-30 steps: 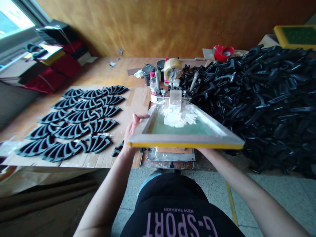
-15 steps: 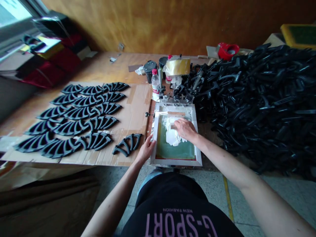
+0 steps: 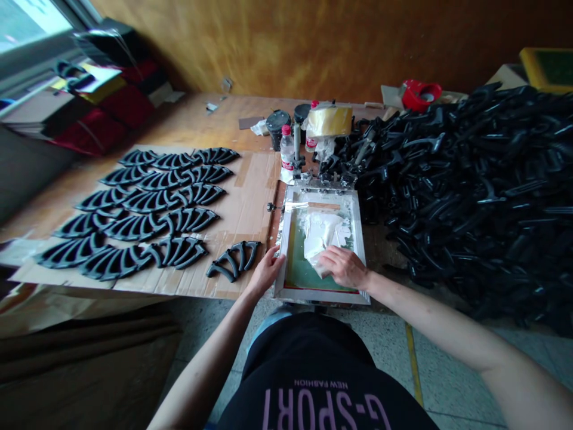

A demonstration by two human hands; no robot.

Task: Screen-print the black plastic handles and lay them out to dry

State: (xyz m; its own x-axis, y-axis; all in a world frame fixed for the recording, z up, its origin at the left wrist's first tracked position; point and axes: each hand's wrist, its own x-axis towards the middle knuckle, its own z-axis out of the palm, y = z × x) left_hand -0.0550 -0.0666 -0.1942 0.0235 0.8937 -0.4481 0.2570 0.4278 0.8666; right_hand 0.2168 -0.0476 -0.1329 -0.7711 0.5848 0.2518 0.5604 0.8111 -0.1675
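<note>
Head view: my left hand (image 3: 267, 272) rested on the left edge of the silkscreen frame (image 3: 320, 295), its fingers (image 3: 278, 258) slightly spread, not clearly gripping. The frame lay flat on the bench. My right hand (image 3: 344, 267) pressed over white ink (image 3: 320, 233) on the green mesh (image 3: 298, 273), fingers together; I cannot tell whether they held anything. A black plastic piece (image 3: 233, 261) lay just beside my left hand.
</note>
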